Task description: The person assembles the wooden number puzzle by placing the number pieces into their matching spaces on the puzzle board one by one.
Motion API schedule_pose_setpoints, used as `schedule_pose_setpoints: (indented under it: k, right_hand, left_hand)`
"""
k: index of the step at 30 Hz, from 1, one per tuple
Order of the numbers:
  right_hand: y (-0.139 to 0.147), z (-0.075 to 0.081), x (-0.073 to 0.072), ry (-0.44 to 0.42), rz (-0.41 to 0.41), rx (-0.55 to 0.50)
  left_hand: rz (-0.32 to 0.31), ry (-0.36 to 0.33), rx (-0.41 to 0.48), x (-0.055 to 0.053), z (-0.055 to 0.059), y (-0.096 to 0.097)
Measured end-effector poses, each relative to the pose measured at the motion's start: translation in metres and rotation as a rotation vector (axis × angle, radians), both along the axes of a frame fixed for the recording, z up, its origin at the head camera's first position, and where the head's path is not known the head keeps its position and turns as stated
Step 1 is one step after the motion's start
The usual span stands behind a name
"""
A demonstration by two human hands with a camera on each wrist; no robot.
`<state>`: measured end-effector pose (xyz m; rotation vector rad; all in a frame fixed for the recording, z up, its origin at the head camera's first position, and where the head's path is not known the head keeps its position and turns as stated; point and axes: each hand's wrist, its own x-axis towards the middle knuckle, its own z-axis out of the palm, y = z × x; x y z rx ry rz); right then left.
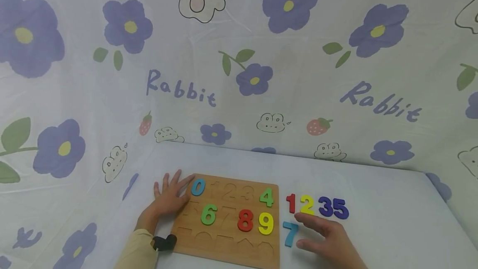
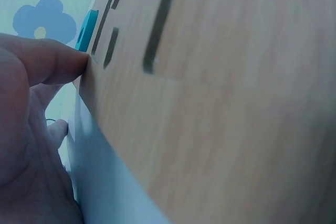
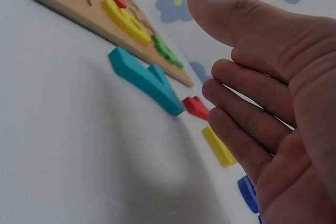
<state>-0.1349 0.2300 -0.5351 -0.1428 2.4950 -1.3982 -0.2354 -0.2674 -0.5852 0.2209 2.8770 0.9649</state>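
Note:
A wooden number puzzle board (image 1: 228,231) lies on the white table. My left hand (image 1: 169,197) rests at its left edge with fingers spread, the thumb touching the wood beside the blue 0 (image 1: 198,187). In the board sit a green 4 (image 1: 267,197), a green 6 (image 1: 209,214), a red 8 (image 1: 245,220) and a yellow 9 (image 1: 266,223). Over the table to the right, my right hand (image 1: 330,238) holds nothing, its thumb and fingers apart near the blue 7 (image 1: 290,234). In the right wrist view that 7 (image 3: 142,80) lies apart from the fingers.
Right of the board lie a red 1 (image 1: 291,203), a yellow 2 (image 1: 307,205), a purple 3 (image 1: 325,206) and a purple 5 (image 1: 340,208) in a row. A flowered cloth (image 1: 298,74) hangs behind the table. A black strap (image 1: 164,243) is on my left wrist.

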Motion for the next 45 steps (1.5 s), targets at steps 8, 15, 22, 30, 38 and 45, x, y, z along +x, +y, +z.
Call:
schedule_pose_setpoints:
  k: [8, 15, 22, 30, 38, 45]
  right_hand:
    - [-0.010, -0.009, 0.000, 0.042, -0.025, 0.130]
    - [-0.019, -0.015, -0.002, 0.112, -0.018, 0.248]
    - [-0.027, -0.016, 0.000, 0.167, -0.009, 0.329]
    - [-0.029, -0.012, 0.004, 0.206, -0.048, 0.323]
    - [-0.039, 0.019, 0.000, 0.277, -0.034, 0.233]
    - [-0.068, 0.046, -0.007, 0.385, 0.007, 0.168]
  left_hand:
    - [0.003, -0.007, -0.003, -0.001, 0.000, 0.000]
    - [0.009, 0.005, -0.012, -0.003, -0.002, 0.000]
    - [0.013, 0.002, -0.016, -0.004, -0.003, -0.001]
    - [0.013, 0.003, -0.011, -0.005, -0.007, -0.001]
    - [0.009, 0.004, -0.011, -0.003, -0.004, -0.002]
    - [0.011, -0.006, -0.017, -0.004, -0.005, -0.001]
